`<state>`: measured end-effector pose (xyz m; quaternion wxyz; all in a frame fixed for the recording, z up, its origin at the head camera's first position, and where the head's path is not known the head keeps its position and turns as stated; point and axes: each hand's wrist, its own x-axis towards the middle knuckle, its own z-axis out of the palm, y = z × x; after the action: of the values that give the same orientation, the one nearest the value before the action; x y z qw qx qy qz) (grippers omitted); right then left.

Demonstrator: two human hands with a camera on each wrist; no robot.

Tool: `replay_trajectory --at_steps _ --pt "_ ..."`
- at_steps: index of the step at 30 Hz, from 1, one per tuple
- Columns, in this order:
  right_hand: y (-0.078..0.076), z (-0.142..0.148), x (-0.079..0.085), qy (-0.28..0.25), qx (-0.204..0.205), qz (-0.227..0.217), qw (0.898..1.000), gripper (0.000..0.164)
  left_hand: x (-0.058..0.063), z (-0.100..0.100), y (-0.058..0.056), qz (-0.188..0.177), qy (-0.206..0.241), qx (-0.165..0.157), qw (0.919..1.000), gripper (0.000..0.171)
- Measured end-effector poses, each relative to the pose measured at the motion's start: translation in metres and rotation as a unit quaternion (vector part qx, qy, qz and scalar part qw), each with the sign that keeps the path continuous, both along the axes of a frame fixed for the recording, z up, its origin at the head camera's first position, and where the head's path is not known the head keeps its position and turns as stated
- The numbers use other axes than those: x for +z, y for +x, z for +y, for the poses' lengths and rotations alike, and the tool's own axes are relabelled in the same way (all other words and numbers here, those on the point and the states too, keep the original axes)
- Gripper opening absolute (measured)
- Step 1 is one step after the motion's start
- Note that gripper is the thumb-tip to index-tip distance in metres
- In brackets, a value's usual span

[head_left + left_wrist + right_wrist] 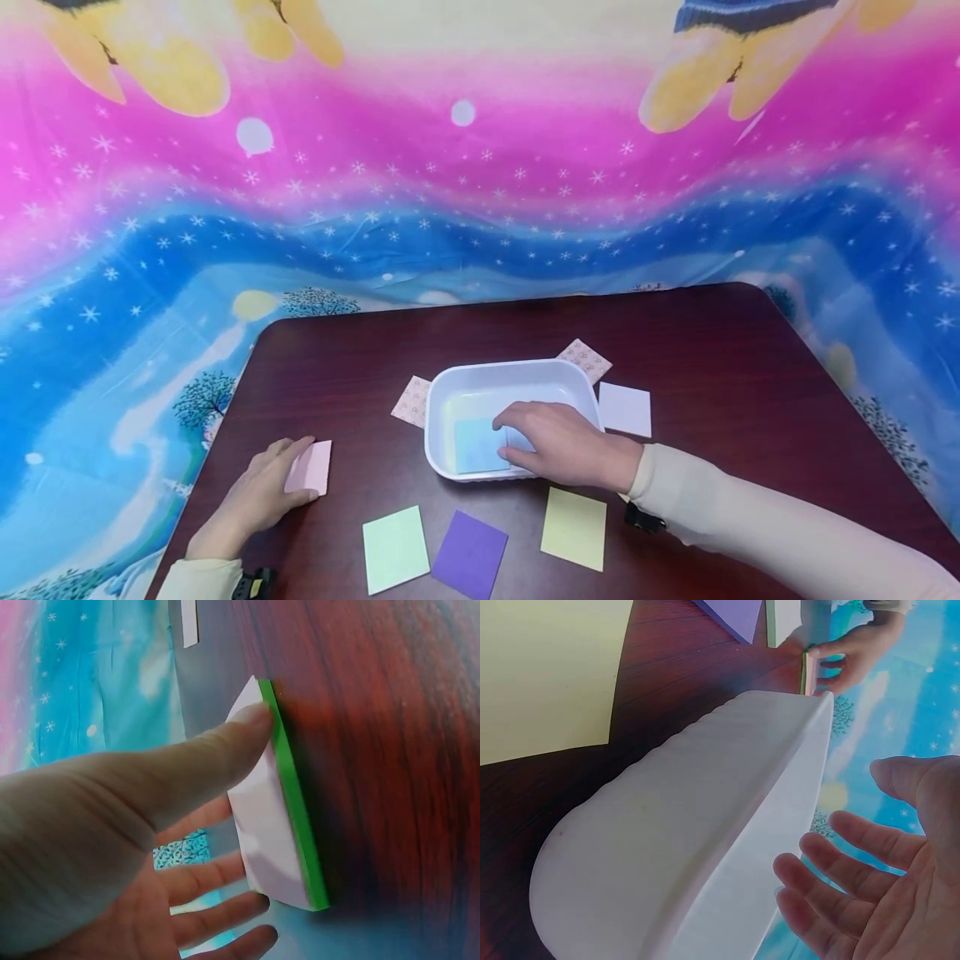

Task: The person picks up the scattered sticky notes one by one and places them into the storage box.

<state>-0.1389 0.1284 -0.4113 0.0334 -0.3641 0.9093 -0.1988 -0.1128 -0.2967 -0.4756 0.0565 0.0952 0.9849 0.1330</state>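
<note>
Behind dk worktop, snowflake-print cloth. Nr worktop's L edge, pink pad, pinched in L hand, thumb opp. fingers prob. for steadiness; blue square in white tub, by R hand, loosely parted, empty.

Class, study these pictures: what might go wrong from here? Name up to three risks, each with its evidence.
1. The pink pad might slip, since the left hand holds it only between thumb and fingers.
2. The right hand is over the white tub, so it might knock the rim and shift the tub.
3. The right sleeve lies near the yellow pad and might brush it aside.
</note>
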Motion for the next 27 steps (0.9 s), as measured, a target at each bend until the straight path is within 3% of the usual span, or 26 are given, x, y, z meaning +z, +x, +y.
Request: replay_trajectory --at_steps 9,20,27 --pt "-0.001 -0.006 0.003 0.004 0.01 -0.006 1.0 0.036 0.006 0.001 0.001 -0.019 -0.019 0.045 0.9986 0.093" --pt "-0.001 -0.017 0.008 0.01 0.021 -0.005 1.0 0.037 0.009 0.0 0.001 -0.007 -0.004 0.07 0.9975 0.075" --pt "-0.001 -0.019 0.009 0.016 0.019 -0.002 1.0 0.037 0.014 0.001 0.004 0.007 0.005 0.057 0.9983 0.062"
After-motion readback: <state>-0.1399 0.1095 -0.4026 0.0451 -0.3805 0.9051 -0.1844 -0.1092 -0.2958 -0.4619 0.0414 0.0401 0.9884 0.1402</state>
